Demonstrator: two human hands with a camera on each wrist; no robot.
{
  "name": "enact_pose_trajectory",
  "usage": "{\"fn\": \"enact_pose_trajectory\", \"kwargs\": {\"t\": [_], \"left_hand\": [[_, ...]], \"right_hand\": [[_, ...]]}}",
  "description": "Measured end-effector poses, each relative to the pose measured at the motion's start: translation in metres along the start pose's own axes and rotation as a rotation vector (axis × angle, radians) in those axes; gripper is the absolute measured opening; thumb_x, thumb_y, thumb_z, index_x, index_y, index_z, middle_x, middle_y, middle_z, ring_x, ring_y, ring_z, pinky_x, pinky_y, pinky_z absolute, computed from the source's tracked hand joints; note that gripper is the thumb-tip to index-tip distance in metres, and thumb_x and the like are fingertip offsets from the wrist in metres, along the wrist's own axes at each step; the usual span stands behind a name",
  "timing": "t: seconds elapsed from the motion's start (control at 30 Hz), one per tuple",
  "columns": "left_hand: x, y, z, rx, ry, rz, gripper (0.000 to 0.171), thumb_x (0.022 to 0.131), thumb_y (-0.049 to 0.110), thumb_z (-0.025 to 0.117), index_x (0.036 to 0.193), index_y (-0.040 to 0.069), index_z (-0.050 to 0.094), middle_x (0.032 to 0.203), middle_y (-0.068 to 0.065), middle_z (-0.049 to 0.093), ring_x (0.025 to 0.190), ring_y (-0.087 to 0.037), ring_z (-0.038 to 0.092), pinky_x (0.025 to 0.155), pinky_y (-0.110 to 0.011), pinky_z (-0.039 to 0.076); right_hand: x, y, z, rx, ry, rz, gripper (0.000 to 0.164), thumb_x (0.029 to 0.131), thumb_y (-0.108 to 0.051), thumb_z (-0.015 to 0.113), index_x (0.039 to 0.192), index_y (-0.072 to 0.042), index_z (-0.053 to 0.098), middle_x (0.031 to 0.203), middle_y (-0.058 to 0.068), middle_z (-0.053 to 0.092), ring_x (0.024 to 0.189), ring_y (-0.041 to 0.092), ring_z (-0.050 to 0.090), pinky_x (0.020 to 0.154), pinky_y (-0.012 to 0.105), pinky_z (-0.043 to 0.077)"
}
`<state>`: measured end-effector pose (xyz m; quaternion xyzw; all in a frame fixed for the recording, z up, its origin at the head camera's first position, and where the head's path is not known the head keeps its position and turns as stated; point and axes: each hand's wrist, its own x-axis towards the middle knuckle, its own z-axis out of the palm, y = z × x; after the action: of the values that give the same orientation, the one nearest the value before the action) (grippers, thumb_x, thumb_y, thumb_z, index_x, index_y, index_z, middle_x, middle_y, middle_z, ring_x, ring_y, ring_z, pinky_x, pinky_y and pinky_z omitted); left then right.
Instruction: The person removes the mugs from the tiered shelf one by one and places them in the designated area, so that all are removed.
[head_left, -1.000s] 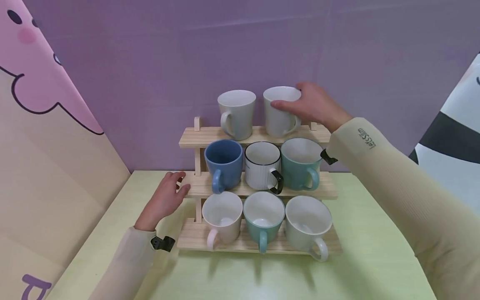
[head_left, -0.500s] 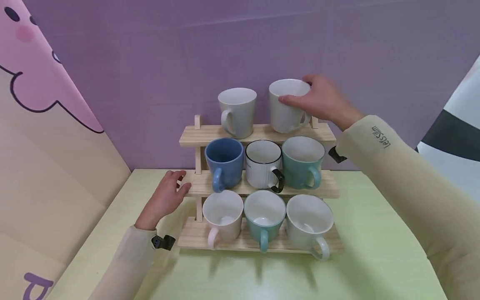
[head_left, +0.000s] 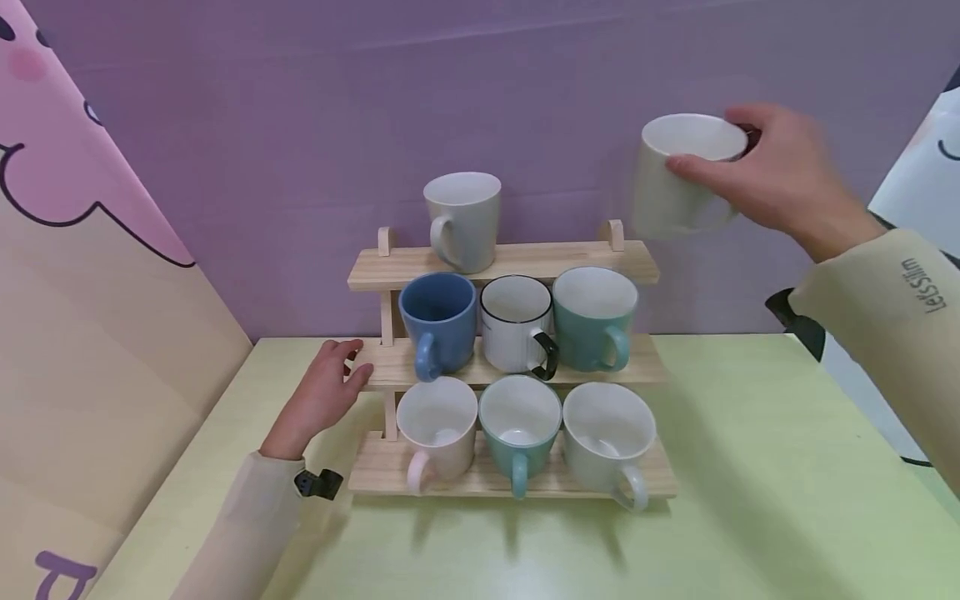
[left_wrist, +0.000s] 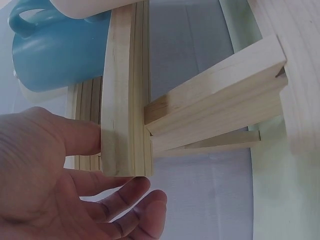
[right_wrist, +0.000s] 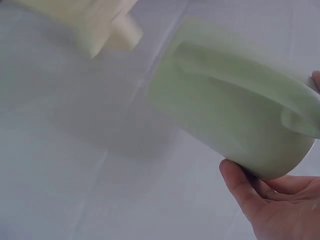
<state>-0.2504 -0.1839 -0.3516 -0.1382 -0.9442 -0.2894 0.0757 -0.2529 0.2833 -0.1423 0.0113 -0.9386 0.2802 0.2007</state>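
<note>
My right hand [head_left: 787, 171] grips a white mug [head_left: 686, 187] by its rim, in the air right of the rack's top tier. In the right wrist view the mug [right_wrist: 230, 100] is tilted, its handle towards the camera. At the left end of a three-tier wooden rack [head_left: 562, 260], my left hand [head_left: 318, 396] holds the middle board. The left wrist view shows the fingers [left_wrist: 117, 202] around that board's end [left_wrist: 117, 100]. A light grey mug [head_left: 462, 221] stands alone on the top tier.
The middle tier bears a blue mug [head_left: 442, 325], a white mug with black rim [head_left: 513, 333] and a teal mug [head_left: 592, 329]. Below are a pale pink mug [head_left: 442, 433], a mint mug [head_left: 517, 425] and a white mug [head_left: 607, 442]. A purple backdrop [head_left: 300, 150] rises behind.
My right hand has lifted the white mug off the top tier and carried it up and to the right. My left hand has kept its place on the rack.
</note>
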Motion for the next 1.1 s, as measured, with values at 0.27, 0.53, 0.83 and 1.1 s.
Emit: {"fn": "enact_pose_trajectory", "kwargs": {"t": [0.27,0.53,0.83,1.1], "left_hand": [[-0.002,-0.002,-0.002,-0.001,-0.006,-0.028,0.046,0.096,0.014,0.056,0.133,-0.011,0.043,0.118,-0.025,0.045,0.100,-0.037,0.051,0.079,-0.042,0.050],[-0.001,-0.003,0.001,-0.008,-0.016,-0.039,0.047,0.096,0.016,0.056,0.134,-0.008,0.043,0.121,-0.024,0.044,0.101,-0.037,0.051,0.077,-0.040,0.051],[-0.002,-0.002,0.000,0.001,-0.005,-0.016,0.047,0.096,0.016,0.056,0.133,-0.010,0.043,0.119,-0.026,0.045,0.098,-0.034,0.052,0.078,-0.041,0.050],[-0.002,-0.003,0.000,-0.003,-0.008,-0.019,0.047,0.096,0.016,0.056,0.133,-0.010,0.043,0.120,-0.026,0.044,0.098,-0.034,0.052,0.079,-0.042,0.049]], "right_hand": [[-0.020,0.060,0.007,-0.113,0.015,-0.004,0.075,0.079,-0.054,0.068,0.122,0.005,0.050,0.110,0.027,0.052,0.090,0.037,0.048,0.051,0.034,0.042],[-0.038,0.121,0.049,-0.064,-0.049,0.024,0.080,0.077,-0.054,0.071,0.128,0.002,0.047,0.114,0.026,0.050,0.095,0.041,0.047,0.058,0.047,0.048],[-0.044,0.163,0.095,0.036,-0.102,0.051,0.083,0.074,-0.055,0.073,0.129,0.001,0.045,0.117,0.026,0.051,0.098,0.041,0.050,0.062,0.047,0.049],[-0.041,0.183,0.129,0.011,-0.110,0.038,0.081,0.073,-0.054,0.075,0.121,0.005,0.050,0.105,0.025,0.056,0.089,0.036,0.053,0.059,0.038,0.047]]}}
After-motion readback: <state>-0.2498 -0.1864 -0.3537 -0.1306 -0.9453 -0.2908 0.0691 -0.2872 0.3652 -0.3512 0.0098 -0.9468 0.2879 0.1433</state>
